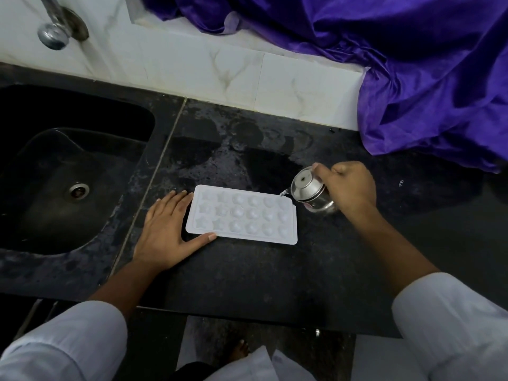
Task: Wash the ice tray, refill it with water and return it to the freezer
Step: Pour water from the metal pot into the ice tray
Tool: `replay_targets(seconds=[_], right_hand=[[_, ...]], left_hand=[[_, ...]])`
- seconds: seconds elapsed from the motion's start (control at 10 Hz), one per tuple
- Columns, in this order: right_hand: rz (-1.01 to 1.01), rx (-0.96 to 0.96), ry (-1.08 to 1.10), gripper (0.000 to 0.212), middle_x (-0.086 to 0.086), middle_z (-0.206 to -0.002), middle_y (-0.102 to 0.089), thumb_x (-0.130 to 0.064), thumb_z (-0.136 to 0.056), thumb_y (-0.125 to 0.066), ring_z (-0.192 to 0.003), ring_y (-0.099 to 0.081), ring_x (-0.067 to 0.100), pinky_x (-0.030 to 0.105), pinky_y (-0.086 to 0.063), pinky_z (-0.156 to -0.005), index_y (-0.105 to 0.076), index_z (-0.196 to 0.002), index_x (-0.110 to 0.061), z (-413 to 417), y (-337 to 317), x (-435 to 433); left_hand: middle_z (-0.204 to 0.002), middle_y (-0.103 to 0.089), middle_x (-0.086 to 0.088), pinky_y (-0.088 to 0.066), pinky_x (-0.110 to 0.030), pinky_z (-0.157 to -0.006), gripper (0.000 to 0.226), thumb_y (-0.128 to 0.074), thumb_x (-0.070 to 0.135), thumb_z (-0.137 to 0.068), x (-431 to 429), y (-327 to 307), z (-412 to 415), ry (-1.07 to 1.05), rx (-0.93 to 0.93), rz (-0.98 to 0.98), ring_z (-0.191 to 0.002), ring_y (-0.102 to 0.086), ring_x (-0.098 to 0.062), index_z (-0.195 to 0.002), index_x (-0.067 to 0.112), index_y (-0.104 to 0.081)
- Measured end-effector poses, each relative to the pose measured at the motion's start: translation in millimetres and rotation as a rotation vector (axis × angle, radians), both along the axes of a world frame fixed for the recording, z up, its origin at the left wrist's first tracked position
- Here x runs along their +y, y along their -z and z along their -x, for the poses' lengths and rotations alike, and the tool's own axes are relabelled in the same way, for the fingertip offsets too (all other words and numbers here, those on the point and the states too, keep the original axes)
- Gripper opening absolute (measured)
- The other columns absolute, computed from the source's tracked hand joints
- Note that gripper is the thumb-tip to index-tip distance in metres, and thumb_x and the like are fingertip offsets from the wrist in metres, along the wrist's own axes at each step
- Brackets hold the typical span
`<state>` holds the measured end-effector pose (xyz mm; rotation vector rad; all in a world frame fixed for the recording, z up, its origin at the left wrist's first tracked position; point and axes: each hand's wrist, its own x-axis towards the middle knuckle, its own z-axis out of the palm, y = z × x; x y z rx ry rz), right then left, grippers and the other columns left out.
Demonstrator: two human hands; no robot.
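tray point(242, 214): white, star and dome cells, flat on counter point(247, 270) | left hand point(165, 229): spread flat, touching its left end | right hand point(351, 188): steel pot point(312, 192) gripped, tilted at far-right corner

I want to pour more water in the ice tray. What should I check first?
1. Ice tray flat on the counter: ok.
2. Left hand steadying the tray's end: ok.
3. Right hand gripping the steel jug: ok.
4. Spout over the tray's far right corner: ok.
5. Which cups are already full: cannot tell.
6. Water left in the jug: cannot tell.
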<state>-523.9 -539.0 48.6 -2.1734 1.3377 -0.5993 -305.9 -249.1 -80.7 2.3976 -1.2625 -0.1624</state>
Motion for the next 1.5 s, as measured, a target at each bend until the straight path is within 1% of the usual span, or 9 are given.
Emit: replay_targets(seconds=[0.2, 0.4, 0.6, 0.7, 0.8, 1.1, 1.2, 1.4, 1.5], right_hand=[[-0.484, -0.534, 0.14, 0.042, -0.006, -0.052, -0.053, -0.033, -0.089, -0.079, -0.047, -0.049, 0.008, 0.023, -0.04, -0.05, -0.053, -0.059, -0.021, 15.9, -1.5, -4.7], [-0.63, -0.775, 0.125, 0.023, -0.007, -0.056, -0.047, -0.029, -0.095, -0.071, -0.04, -0.036, 0.003, 0.018, -0.02, -0.035, -0.062, -0.075, -0.022, 9.3, -9.7, 2.0], [-0.404, -0.545, -0.04, 0.042, 0.005, -0.055, -0.05, -0.03, -0.09, -0.078, -0.048, -0.044, 0.011, 0.026, -0.036, -0.051, -0.057, -0.061, -0.008, -13.2, -8.3, 7.3], [-0.189, -0.235, -0.116, 0.058, 0.003, -0.05, -0.042, -0.048, -0.083, -0.076, -0.049, -0.039, 0.017, 0.038, -0.037, -0.054, -0.045, -0.05, -0.011, -22.4, -1.5, 7.8], [0.011, -0.005, -0.156, 0.061, -0.001, -0.046, -0.038, -0.048, -0.086, -0.073, -0.047, -0.038, 0.018, 0.035, -0.035, -0.052, -0.04, -0.05, -0.012, -30.0, -2.1, 16.0], [0.202, 0.174, -0.176, 0.059, 0.001, -0.048, -0.045, -0.052, -0.09, -0.066, -0.048, -0.047, 0.022, 0.03, -0.029, -0.049, -0.044, -0.054, -0.01, -39.5, -7.9, 25.3], [0.13, 0.076, -0.146, 0.061, 0.001, -0.048, -0.04, -0.048, -0.089, -0.07, -0.047, -0.041, 0.02, 0.033, -0.031, -0.051, -0.04, -0.051, -0.011, -32.7, -6.5, 16.7], [-0.438, -0.51, 0.031, 0.041, 0.001, -0.058, -0.056, -0.032, -0.089, -0.08, -0.053, -0.052, 0.013, 0.027, -0.042, -0.056, -0.055, -0.06, -0.017, -12.9, -6.7, 6.3], [-0.62, -0.697, 0.071, 0.031, -0.007, -0.055, -0.055, -0.031, -0.093, -0.075, -0.043, -0.047, 0.005, 0.018, -0.034, -0.039, -0.056, -0.07, -0.021, -10.5, -10.0, 7.8]], left_hand=[[-0.167, -0.035, 0.0, -0.014, -0.049, -0.13, 0.113, -0.039, 0.097, -0.077, -0.4, 0.1, -0.7, 0.002, -0.002, -0.007, -0.158, -0.023, -0.02, -0.162, 0.023, -0.033], [-0.167, -0.036, -0.001, -0.011, -0.046, -0.13, 0.11, -0.043, 0.094, -0.078, 0.2, 1.2, 0.4, 0.003, -0.003, 0.017, -0.158, -0.024, -0.02, -0.161, 0.023, -0.034], [-0.168, -0.035, 0.001, -0.01, -0.045, -0.13, 0.111, -0.042, 0.096, -0.077, 0.1, 0.9, 0.1, -0.002, 0.0, 0.003, -0.158, -0.022, -0.019, -0.162, 0.024, -0.032], [-0.168, -0.034, 0.002, -0.008, -0.044, -0.131, 0.111, -0.042, 0.096, -0.078, 0.1, 1.9, -0.6, -0.003, 0.005, 0.003, -0.159, -0.021, -0.018, -0.162, 0.026, -0.031], [-0.168, -0.033, 0.003, -0.009, -0.045, -0.131, 0.111, -0.042, 0.097, -0.078, 0.4, 2.6, -1.0, -0.002, 0.001, 0.001, -0.159, -0.02, -0.018, -0.162, 0.026, -0.03], [-0.168, -0.033, 0.003, -0.012, -0.047, -0.131, 0.112, -0.041, 0.097, -0.078, 0.2, 3.4, -0.7, -0.013, -0.002, -0.003, -0.159, -0.021, -0.018, -0.163, 0.026, -0.03], [-0.168, -0.034, 0.003, -0.012, -0.046, -0.131, 0.111, -0.041, 0.097, -0.078, 0.4, 3.2, -0.7, -0.013, -0.006, -0.001, -0.159, -0.021, -0.018, -0.162, 0.025, -0.031], [-0.167, -0.035, 0.003, -0.01, -0.045, -0.131, 0.112, -0.04, 0.097, -0.077, 0.2, 2.2, 0.6, -0.015, -0.007, 0.01, -0.158, -0.021, -0.017, -0.162, 0.024, -0.032], [-0.168, -0.034, 0.003, -0.009, -0.045, -0.131, 0.113, -0.039, 0.098, -0.077, 0.2, 1.6, 0.9, -0.014, -0.004, 0.007, -0.159, -0.02, -0.017, -0.162, 0.025, -0.031]])
